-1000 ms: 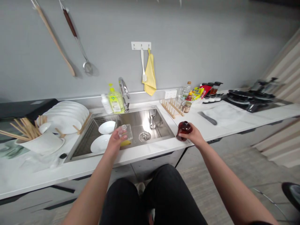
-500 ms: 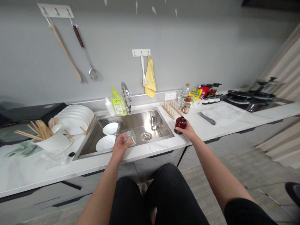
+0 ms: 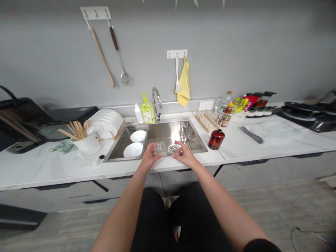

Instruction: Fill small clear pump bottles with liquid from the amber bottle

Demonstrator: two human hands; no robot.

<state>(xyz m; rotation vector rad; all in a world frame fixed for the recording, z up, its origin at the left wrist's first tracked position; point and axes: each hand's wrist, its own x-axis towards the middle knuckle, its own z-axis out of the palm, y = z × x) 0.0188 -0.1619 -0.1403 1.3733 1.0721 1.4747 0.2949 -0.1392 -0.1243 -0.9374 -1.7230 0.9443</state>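
Observation:
My left hand [image 3: 151, 155] grips a small clear box [image 3: 160, 148] by its left side, over the front of the sink [image 3: 168, 127]. Fingers apart and curved, my right hand [image 3: 185, 154] hovers just right of the box with nothing in it. A dark red-brown bottle [image 3: 216, 139] without a cap stands on the counter right of the sink. Two white bowls [image 3: 133, 149] sit in the wire basket [image 3: 118, 143] at the sink's left side.
Behind the sink are the faucet [image 3: 156, 105], a yellow-green soap bottle [image 3: 147, 111] and a white bottle [image 3: 138, 113]. Plates [image 3: 106, 122] and a chopstick holder [image 3: 86, 144] stand left. A wooden rack [image 3: 206, 120], a jar [image 3: 225, 120] and dark tongs-like utensil [image 3: 250, 134] lie right.
My right hand has let go of the red-brown bottle, left it on the counter and moved left toward the clear box. The view has turned left.

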